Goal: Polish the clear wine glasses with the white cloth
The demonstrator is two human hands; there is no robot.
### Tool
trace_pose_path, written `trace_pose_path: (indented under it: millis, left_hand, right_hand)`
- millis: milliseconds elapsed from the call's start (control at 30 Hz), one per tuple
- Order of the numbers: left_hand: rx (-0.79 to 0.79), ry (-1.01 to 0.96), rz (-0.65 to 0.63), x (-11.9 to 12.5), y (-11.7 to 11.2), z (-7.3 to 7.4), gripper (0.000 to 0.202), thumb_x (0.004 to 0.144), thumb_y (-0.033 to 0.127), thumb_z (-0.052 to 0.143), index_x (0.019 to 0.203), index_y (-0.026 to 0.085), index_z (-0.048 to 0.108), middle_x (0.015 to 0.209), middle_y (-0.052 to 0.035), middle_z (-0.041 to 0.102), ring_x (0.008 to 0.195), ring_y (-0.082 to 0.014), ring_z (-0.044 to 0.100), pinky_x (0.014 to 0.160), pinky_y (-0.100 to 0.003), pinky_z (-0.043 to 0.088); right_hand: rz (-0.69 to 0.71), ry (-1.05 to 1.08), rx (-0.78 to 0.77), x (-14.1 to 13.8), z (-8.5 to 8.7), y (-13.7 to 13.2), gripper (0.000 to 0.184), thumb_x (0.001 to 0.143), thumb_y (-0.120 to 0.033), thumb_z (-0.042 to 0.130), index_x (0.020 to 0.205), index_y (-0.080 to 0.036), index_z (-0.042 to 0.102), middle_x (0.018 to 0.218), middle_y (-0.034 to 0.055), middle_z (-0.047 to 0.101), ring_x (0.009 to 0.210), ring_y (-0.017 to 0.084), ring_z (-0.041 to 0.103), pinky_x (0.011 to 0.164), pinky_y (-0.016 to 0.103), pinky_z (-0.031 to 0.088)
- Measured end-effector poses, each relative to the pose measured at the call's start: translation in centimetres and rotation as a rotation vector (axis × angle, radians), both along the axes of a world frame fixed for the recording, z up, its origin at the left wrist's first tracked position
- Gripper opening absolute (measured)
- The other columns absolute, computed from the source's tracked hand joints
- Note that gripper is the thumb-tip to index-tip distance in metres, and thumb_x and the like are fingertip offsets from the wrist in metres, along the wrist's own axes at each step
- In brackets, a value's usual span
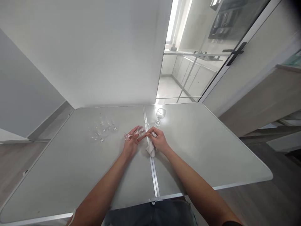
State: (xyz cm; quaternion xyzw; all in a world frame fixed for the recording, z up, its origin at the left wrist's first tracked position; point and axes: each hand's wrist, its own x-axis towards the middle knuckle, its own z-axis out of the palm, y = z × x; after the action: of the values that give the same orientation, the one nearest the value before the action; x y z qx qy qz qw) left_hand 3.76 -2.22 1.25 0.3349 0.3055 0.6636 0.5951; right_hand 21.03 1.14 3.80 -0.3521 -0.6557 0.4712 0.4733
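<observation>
Over the middle of the table, my left hand (133,141) grips a small clear stemmed glass (129,136), tilted on its side with its foot to the left and its bowl toward my right hand. Bunched in my right hand (160,140) is a white cloth (151,149), its loose end hanging down. The fingers of that hand are at the rim of the glass; whether cloth is inside the bowl I cannot make out. A larger round-bowled wine glass (161,114) stands upright just beyond my right hand.
Several small clear glasses (102,126) stand in a group on the left of the grey table (70,169). A metal seam (154,177) runs down the table's middle. Behind the table are a white wall (105,56) and a glass door with a dark handle (237,53).
</observation>
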Motion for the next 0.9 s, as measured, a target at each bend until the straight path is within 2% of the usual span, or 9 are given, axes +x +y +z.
trace_pose_path:
  millis: [133, 233, 300, 400, 467, 567, 700, 800, 900]
  left_hand:
    - [0.03, 0.024, -0.034, -0.4, 0.0, 0.5, 0.069, 0.072, 0.052, 0.082, 0.131, 0.025, 0.061, 0.14, -0.0132, 0.058, 0.122, -0.0297, 0.061, 0.105, -0.048, 0.05]
    - [-0.041, 0.015, -0.138, -0.8, 0.0, 0.8, 0.064, 0.077, 0.071, 0.066, 0.115, 0.019, 0.068, 0.132, -0.0155, 0.062, 0.109, -0.0283, 0.067, 0.103, -0.049, 0.05]
    - [-0.122, 0.037, -0.213, -0.9, 0.0, 0.8, 0.057, 0.08, 0.069, 0.063, 0.105, 0.018, 0.069, 0.121, -0.0139, 0.067, 0.088, -0.0217, 0.07, 0.097, -0.048, 0.054]
    - [-0.19, 0.085, -0.355, -0.8, -0.1, 0.7, 0.046, 0.081, 0.054, 0.071, 0.111, 0.019, 0.067, 0.096, -0.0096, 0.071, 0.065, -0.0143, 0.064, 0.087, -0.044, 0.057]
    - [-0.187, 0.126, -0.469, -0.9, -0.2, 0.7, 0.049, 0.083, 0.052, 0.07, 0.116, 0.016, 0.067, 0.084, -0.0099, 0.071, 0.06, -0.0142, 0.062, 0.08, -0.038, 0.057]
    - [-0.139, 0.215, -0.547, -1.0, -0.4, 0.9, 0.054, 0.085, 0.056, 0.065, 0.117, 0.012, 0.069, 0.083, -0.0134, 0.072, 0.058, -0.0141, 0.061, 0.065, -0.029, 0.052]
    - [-0.091, 0.286, -0.67, -1.0, -0.8, 1.3, 0.066, 0.085, 0.065, 0.059, 0.121, 0.011, 0.069, 0.075, -0.0131, 0.069, 0.059, -0.0168, 0.061, 0.059, -0.029, 0.048]
    - [-0.085, 0.298, -0.658, -0.8, -0.9, 1.4, 0.065, 0.086, 0.063, 0.061, 0.127, 0.013, 0.066, 0.07, -0.0092, 0.067, 0.055, -0.0142, 0.059, 0.056, -0.026, 0.046]
    - [-0.081, 0.329, -0.547, -0.3, -0.7, 1.1, 0.062, 0.088, 0.058, 0.063, 0.132, 0.015, 0.061, 0.067, -0.0037, 0.064, 0.045, -0.008, 0.049, 0.049, -0.022, 0.039]
  right_hand:
    - [-0.121, 0.079, 0.015, 0.9, -0.6, 0.3, 0.025, 0.09, -0.045, 0.063, 0.08, -0.022, 0.06, 0.074, -0.0002, 0.061, 0.074, 0.017, 0.055, 0.077, 0.03, 0.045]
    - [-0.159, 0.097, 0.047, 1.7, -0.7, 1.0, 0.027, 0.09, -0.047, 0.061, 0.08, -0.022, 0.057, 0.075, -0.0008, 0.055, 0.074, 0.017, 0.05, 0.075, 0.029, 0.043]
    - [-0.103, 0.082, 0.061, 2.1, -0.8, 1.4, 0.029, 0.089, -0.048, 0.062, 0.079, -0.022, 0.056, 0.076, -0.0004, 0.053, 0.075, 0.017, 0.05, 0.075, 0.029, 0.043]
    - [0.023, 0.048, 0.032, 2.4, -0.7, 1.7, 0.032, 0.086, -0.051, 0.065, 0.078, -0.022, 0.056, 0.073, -0.0005, 0.053, 0.073, 0.017, 0.051, 0.072, 0.029, 0.043]
    - [0.079, 0.034, 0.013, 2.6, -0.7, 1.8, 0.033, 0.086, -0.053, 0.066, 0.079, -0.021, 0.057, 0.072, -0.0005, 0.053, 0.072, 0.017, 0.051, 0.07, 0.029, 0.042]
    - [0.132, 0.03, 0.022, 3.1, -0.5, 1.9, 0.035, 0.085, -0.055, 0.066, 0.08, -0.021, 0.058, 0.074, 0.0001, 0.054, 0.072, 0.017, 0.051, 0.069, 0.029, 0.042]
    - [0.222, 0.025, 0.05, 3.7, -0.3, 2.0, 0.041, 0.084, -0.061, 0.064, 0.08, -0.021, 0.058, 0.076, 0.0011, 0.055, 0.072, 0.017, 0.052, 0.07, 0.03, 0.044]
    - [0.268, 0.018, 0.061, 3.7, -0.2, 1.9, 0.041, 0.084, -0.061, 0.065, 0.081, -0.021, 0.06, 0.076, 0.0011, 0.056, 0.073, 0.017, 0.053, 0.073, 0.031, 0.046]
    - [0.19, 0.017, 0.07, 3.3, -0.3, 1.9, 0.04, 0.084, -0.06, 0.066, 0.094, -0.022, 0.065, 0.078, 0.0007, 0.057, 0.076, 0.018, 0.055, 0.078, 0.032, 0.047]
